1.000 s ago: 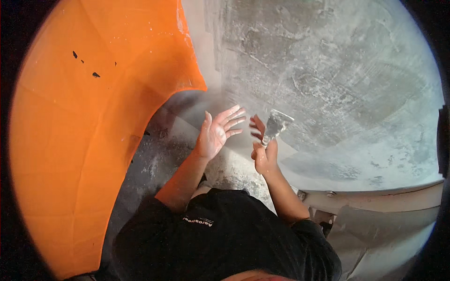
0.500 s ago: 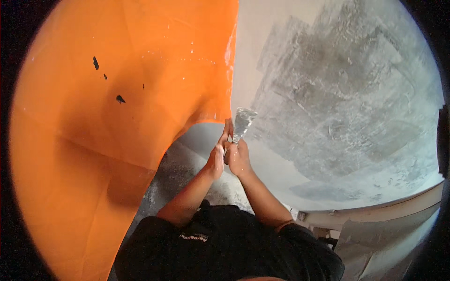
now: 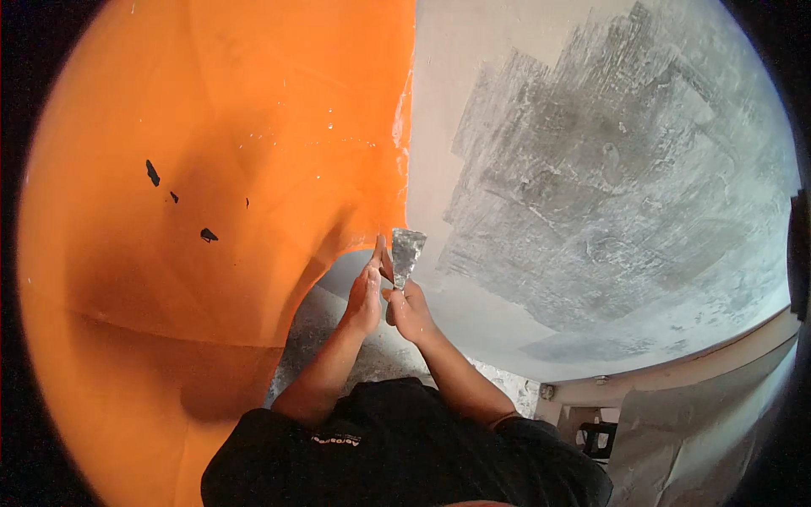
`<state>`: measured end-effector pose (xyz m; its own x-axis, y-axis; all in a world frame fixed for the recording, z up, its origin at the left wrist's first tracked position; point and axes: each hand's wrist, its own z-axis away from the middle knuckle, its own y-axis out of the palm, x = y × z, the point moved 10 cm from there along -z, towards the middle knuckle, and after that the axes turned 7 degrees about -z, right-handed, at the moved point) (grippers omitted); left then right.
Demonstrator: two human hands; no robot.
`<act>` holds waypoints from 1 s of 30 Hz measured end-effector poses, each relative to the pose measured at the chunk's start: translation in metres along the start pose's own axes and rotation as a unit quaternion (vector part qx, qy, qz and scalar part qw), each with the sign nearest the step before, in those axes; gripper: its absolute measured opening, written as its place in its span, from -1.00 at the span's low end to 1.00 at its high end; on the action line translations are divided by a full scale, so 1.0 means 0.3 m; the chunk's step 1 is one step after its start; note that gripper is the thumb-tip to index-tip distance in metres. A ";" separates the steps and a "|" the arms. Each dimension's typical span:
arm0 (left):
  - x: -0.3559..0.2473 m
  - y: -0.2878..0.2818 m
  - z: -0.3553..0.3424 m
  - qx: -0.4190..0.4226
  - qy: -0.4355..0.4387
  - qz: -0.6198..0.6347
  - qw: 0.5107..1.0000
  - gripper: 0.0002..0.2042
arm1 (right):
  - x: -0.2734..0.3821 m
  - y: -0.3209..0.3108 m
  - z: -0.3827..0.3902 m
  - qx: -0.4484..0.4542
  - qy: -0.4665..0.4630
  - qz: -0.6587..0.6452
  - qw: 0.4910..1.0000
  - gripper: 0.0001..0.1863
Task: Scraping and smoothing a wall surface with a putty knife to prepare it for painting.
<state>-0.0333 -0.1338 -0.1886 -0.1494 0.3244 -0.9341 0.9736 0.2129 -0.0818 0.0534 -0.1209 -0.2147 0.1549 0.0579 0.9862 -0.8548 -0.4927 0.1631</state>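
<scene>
White lettering (image 3: pixel 336 440) on black shirt (image 3: pixel 405 460) (metal scraper (image 3: pixel 407 253) in right hand (image 3: pixel 411 314))

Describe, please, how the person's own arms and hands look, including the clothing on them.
The left hand and the right hand are gloveless, apparently with pale specks. The forearms are bare below the short sleeves of a black shirt, which has small white lettering.

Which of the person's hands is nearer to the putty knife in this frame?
Right. The right hand holds the putty knife, its blade above the grip in the view. The left hand is beside it, to the left, fingers extended.
</scene>
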 end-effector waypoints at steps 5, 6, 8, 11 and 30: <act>-0.033 0.010 -0.016 0.010 0.047 -0.062 0.997 -0.24 | 0.009 -0.040 -0.038 -0.020 -0.047 0.066 0.996 -0.57; -0.038 0.012 -0.017 0.013 0.046 -0.062 0.997 -0.24 | 0.021 -0.046 -0.039 -0.026 -0.052 0.062 0.996 -0.57; -0.080 0.017 -0.010 0.018 0.062 -0.101 0.993 -0.23 | 0.058 -0.054 -0.031 -0.035 -0.015 0.029 0.999 -0.59; -0.118 0.052 0.017 0.006 0.103 -0.077 0.992 -0.20 | 0.087 -0.075 -0.041 -0.053 -0.026 -0.015 0.998 -0.64; -0.365 0.067 0.021 0.181 0.036 0.514 0.838 -0.03 | 0.444 -0.079 0.205 -0.090 -0.329 0.089 0.936 -0.50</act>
<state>0.0036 -0.1708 -0.0902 0.8030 0.2215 -0.5534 0.5803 -0.5023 0.6410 0.1247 -0.1550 -0.0888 0.2228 -0.5885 0.7772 -0.9565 -0.2862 0.0574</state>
